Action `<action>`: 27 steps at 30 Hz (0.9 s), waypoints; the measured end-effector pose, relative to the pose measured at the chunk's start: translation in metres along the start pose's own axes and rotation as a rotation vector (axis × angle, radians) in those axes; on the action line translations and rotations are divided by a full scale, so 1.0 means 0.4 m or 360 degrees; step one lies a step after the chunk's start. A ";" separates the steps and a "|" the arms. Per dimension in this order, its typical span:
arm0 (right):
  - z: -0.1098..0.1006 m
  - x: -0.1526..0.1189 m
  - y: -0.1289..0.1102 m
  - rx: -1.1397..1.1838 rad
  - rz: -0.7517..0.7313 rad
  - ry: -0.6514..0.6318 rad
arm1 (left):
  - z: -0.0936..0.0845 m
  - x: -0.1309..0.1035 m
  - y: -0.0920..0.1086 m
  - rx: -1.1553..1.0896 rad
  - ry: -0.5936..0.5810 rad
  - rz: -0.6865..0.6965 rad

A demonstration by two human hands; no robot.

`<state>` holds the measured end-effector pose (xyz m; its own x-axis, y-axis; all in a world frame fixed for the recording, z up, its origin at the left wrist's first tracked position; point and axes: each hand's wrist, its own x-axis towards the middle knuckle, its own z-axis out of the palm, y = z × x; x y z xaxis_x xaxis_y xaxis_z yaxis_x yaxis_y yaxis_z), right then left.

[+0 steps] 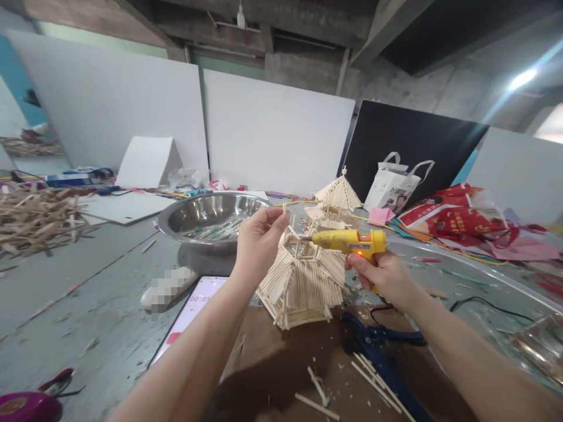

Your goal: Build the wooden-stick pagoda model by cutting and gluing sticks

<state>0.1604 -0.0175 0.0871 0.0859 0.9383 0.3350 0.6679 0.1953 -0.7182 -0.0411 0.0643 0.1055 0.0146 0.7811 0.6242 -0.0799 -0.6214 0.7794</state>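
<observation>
A small pavilion model of pale wooden sticks (308,281) stands on a brown board, its sloping roof topped by an open stick frame. My right hand (380,272) is wrapped round the handle of a yellow glue gun (347,240), whose nozzle points left at that frame. An orange light glows on the gun. At the model's upper left, my left hand (263,237) pinches a short wooden stick (284,208), its tip showing above the fingers. Behind stands another stick model with a pointed roof (338,193).
A metal basin (211,217) sits behind my left arm, with a phone (193,313) nearer. Blue cutters (382,351) and loose sticks (378,381) lie at the front. Wood scraps (39,225) are heaped left; a red bag (453,214) and white bag (391,184) are right.
</observation>
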 end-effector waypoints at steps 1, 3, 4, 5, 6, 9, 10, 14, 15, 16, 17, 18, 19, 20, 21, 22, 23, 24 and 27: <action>0.002 0.001 -0.002 0.0011 0.0039 -0.0023 | 0.000 0.000 0.000 0.0010 -0.0002 0.0002; 0.005 0.002 -0.009 0.0046 0.0093 -0.0061 | 0.000 0.000 0.000 0.0029 -0.0004 0.0007; 0.006 0.002 -0.013 0.0060 0.0106 -0.0068 | 0.000 0.000 0.000 0.0037 -0.0007 0.0009; 0.007 0.002 -0.017 0.0064 0.0115 -0.0070 | 0.000 0.000 0.000 0.0045 -0.0008 0.0011; 0.008 0.002 -0.020 0.0064 0.0125 -0.0072 | 0.000 0.000 0.000 0.0055 -0.0010 0.0010; 0.009 0.002 -0.022 0.0060 0.0133 -0.0071 | 0.000 0.000 -0.002 0.0078 -0.0004 0.0007; 0.009 0.003 -0.022 0.0064 0.0127 -0.0073 | 0.000 0.000 -0.003 0.0080 0.0002 0.0007; 0.008 0.005 -0.018 0.0053 0.0089 -0.0082 | 0.001 0.000 -0.002 0.0071 0.0012 -0.0010; 0.008 0.005 -0.018 0.0048 0.0088 -0.0083 | 0.001 0.000 -0.001 0.0068 0.0013 -0.0019; 0.008 0.005 -0.018 0.0042 0.0086 -0.0083 | 0.002 -0.001 0.000 0.0063 0.0013 -0.0029; 0.007 0.004 -0.019 0.0035 0.0088 -0.0080 | 0.002 -0.001 0.001 0.0055 0.0012 -0.0037; 0.007 0.004 -0.020 0.0033 0.0088 -0.0075 | 0.002 -0.001 0.001 0.0047 0.0015 -0.0043; 0.007 0.004 -0.021 0.0033 0.0088 -0.0067 | 0.002 -0.001 0.002 0.0042 0.0018 -0.0048; 0.007 0.003 -0.022 0.0034 0.0087 -0.0064 | 0.001 -0.001 0.002 0.0044 0.0020 -0.0051; 0.007 0.003 -0.022 0.0033 0.0085 -0.0065 | 0.001 -0.001 0.002 0.0055 0.0021 -0.0055; 0.007 0.003 -0.023 0.0032 0.0080 -0.0068 | 0.000 -0.002 0.003 0.0076 0.0022 -0.0059; 0.007 0.003 -0.024 0.0030 0.0075 -0.0072 | -0.001 -0.002 0.003 0.0104 0.0026 -0.0062; 0.007 0.002 -0.025 0.0029 0.0070 -0.0075 | -0.001 -0.002 0.003 0.0132 0.0029 -0.0066; 0.008 0.002 -0.026 0.0050 0.0069 -0.0071 | -0.002 -0.003 0.003 0.0153 0.0036 -0.0084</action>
<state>0.1512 -0.0178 0.0929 0.0806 0.9578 0.2760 0.6406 0.1623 -0.7505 -0.0422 0.0626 0.1057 -0.0066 0.8133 0.5817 0.0164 -0.5816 0.8133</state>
